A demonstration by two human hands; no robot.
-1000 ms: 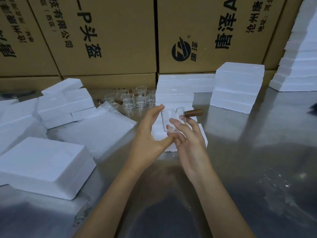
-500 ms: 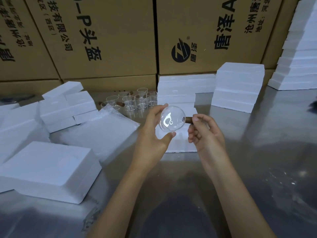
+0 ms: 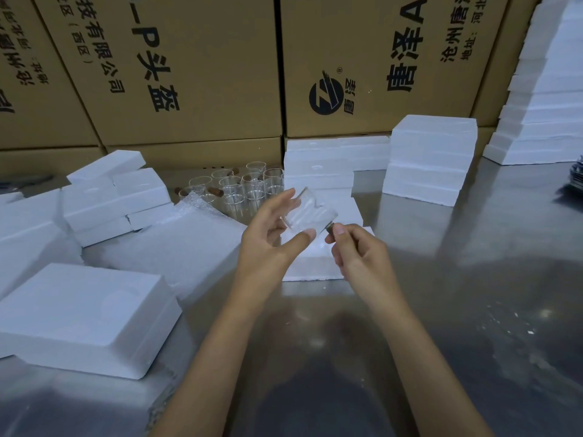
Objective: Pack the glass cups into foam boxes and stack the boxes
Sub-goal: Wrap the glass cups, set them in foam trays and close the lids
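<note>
Tilted sideways now, glass cup [image 3: 310,216] between both hands.

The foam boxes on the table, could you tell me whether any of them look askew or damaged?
The foam boxes on the left lie in a loose, crooked heap, one tilted on top, unlike the squared stack at the back right. I see no clear breakage. The glass cup is held tilted between the left hand and right hand.

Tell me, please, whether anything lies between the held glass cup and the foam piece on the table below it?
Nothing visible does. The glass cup, held by the left hand and right hand, hangs above the foam piece.
</note>
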